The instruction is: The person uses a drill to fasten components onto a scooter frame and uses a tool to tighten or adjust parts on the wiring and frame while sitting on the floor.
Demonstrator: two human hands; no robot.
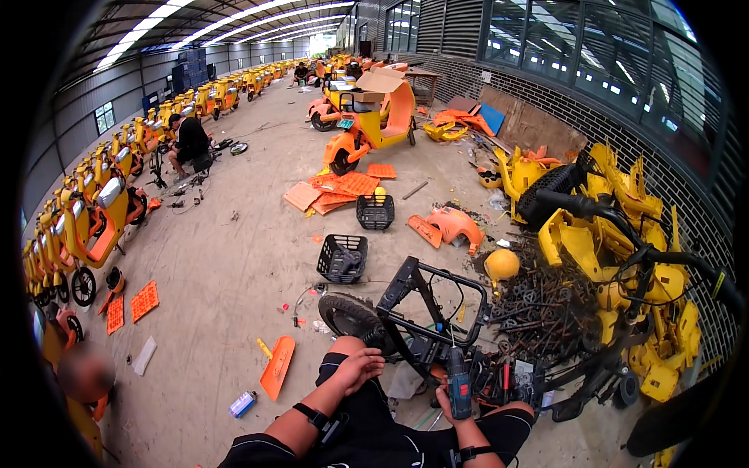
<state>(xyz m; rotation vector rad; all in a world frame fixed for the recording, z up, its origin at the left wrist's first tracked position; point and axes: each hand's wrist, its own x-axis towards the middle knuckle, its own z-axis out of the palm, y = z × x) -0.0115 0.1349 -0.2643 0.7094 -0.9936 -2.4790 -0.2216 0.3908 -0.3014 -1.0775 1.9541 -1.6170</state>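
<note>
In front of my knees stands a stripped black scooter frame (407, 292) with a front wheel (349, 316) on its left side. My left hand (361, 369) is over my left knee beside the frame, fingers stretched and holding nothing. My right hand (446, 399) grips a cordless drill (460, 388), dark with a teal and red body. The drill points away from me, its bit up against the lower part of the frame. How the fingers wrap the handle is partly hidden.
Metal parts (538, 312) lie heaped to the right, below yellow body panels (616, 226). Black baskets (343, 259) and orange panels (343, 187) lie ahead. An orange scooter panel (278, 368) and a spray can (243, 404) lie left. Another person (189, 140) works farther off.
</note>
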